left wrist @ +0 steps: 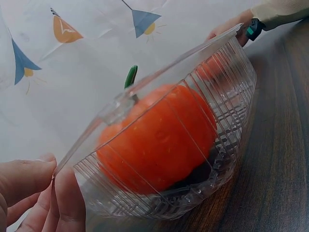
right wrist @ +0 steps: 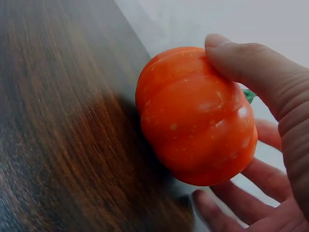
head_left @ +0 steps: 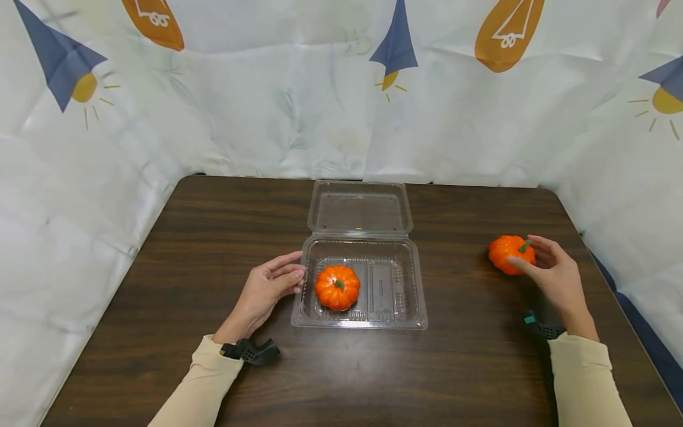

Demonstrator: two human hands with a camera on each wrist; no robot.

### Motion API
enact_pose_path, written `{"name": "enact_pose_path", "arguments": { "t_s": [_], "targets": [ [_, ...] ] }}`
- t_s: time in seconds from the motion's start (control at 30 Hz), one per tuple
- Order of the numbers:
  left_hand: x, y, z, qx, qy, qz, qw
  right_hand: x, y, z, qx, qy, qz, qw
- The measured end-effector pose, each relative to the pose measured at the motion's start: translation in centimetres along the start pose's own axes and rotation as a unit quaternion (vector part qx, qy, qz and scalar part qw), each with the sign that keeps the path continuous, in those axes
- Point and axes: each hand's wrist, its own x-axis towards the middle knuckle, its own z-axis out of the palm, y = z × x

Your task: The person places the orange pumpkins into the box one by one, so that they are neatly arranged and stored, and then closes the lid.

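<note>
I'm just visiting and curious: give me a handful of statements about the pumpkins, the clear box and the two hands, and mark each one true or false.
1. One pumpkin sits inside the clear container. True.
2. The container's lid is closed over it. False: the lid lies open, hinged back toward the far edge of the table.
3. The right hand grips the second pumpkin. True: thumb and fingers curl round it.
4. The left hand holds a pumpkin too. False: it holds none; its fingers are at the container's left rim.
5. Both pumpkins are green. False: they are orange with green stems.
</note>
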Motion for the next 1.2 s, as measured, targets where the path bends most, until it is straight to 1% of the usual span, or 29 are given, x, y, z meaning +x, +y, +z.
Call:
{"name": "enact_pose_path", "arguments": {
  "t_s": [0.13, 0.3, 0.47, 0.6, 0.77, 0.97, 1.2],
  "targets": [
    [0.0, -0.1, 0.0, -0.001, 0.0, 0.001, 1.0, 0.0, 0.0, -0.1, -0.003, -0.017, 0.007, 1.0],
    [0.1, -0.1, 0.1, -0.001, 0.007, -0.002, 1.0, 0.1, -0.2, -0.6, -0.01, -0.031, 0.005, 0.999],
    [0.1, 0.0, 0.2, -0.006, 0.0, 0.007, 1.0, 0.1, -0.3, -1.0, -0.018, -0.048, 0.016, 0.999],
    [-0.1, 0.1, 0.2, -0.002, 0.0, 0.006, 1.0, -0.2, -0.2, -1.1, -0.03, -0.057, 0.016, 0.998],
    [-0.2, 0.2, 0.0, 0.003, 0.003, 0.002, 1.0, -0.2, -0.2, -0.8, -0.04, -0.054, 0.006, 0.998],
    [-0.2, 0.3, -0.2, 0.005, 0.006, 0.003, 1.0, 0.0, -0.7, -0.4, -0.038, -0.05, 0.005, 0.998],
    [-0.2, 0.1, 0.1, 0.004, -0.002, 0.006, 1.0, -0.3, -1.2, -0.6, -0.041, -0.044, -0.001, 0.998]
  ]
}}
